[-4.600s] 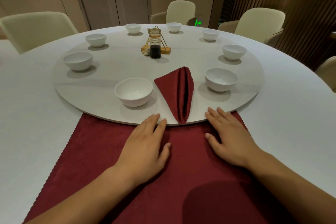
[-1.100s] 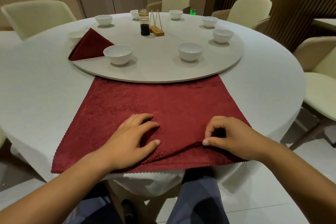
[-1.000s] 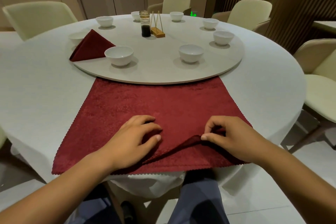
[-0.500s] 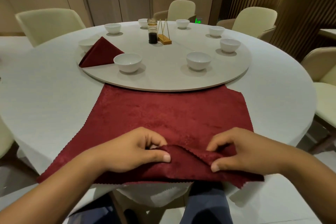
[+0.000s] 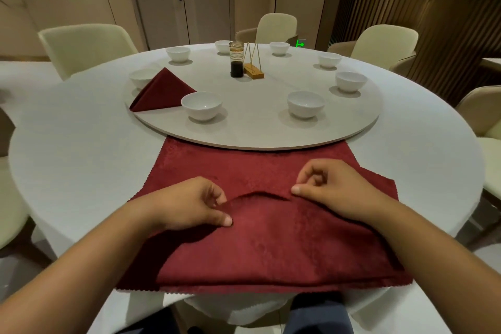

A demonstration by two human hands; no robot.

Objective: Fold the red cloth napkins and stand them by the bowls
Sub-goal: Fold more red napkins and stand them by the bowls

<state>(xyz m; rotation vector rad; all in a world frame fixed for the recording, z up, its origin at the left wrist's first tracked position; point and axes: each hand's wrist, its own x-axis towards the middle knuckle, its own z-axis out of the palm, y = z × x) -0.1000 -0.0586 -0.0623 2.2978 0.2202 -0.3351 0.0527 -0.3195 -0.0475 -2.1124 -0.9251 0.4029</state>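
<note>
A large red cloth napkin (image 5: 271,247) lies on the white table in front of me, its far edge tucked under the turntable. Its near part is doubled over toward the turntable. My left hand (image 5: 187,205) pinches the folded edge on the left and my right hand (image 5: 333,187) pinches it on the right. A folded red napkin (image 5: 160,92) stands on the turntable between two white bowls, the nearer bowl (image 5: 201,105) on its right. Another bowl (image 5: 305,103) stands to the right with no napkin beside it.
The round turntable (image 5: 257,130) carries several white bowls around its rim, a dark sauce jar (image 5: 236,62) and a wooden stand (image 5: 253,73) at its middle. Cream chairs ring the table; one stands at the left (image 5: 86,47), another at the right edge (image 5: 485,127).
The turntable turned and carried the folded napkin to the left. Both hands came back to the near edge, pinched it, and have drawn it forward over the cloth toward the turntable.
</note>
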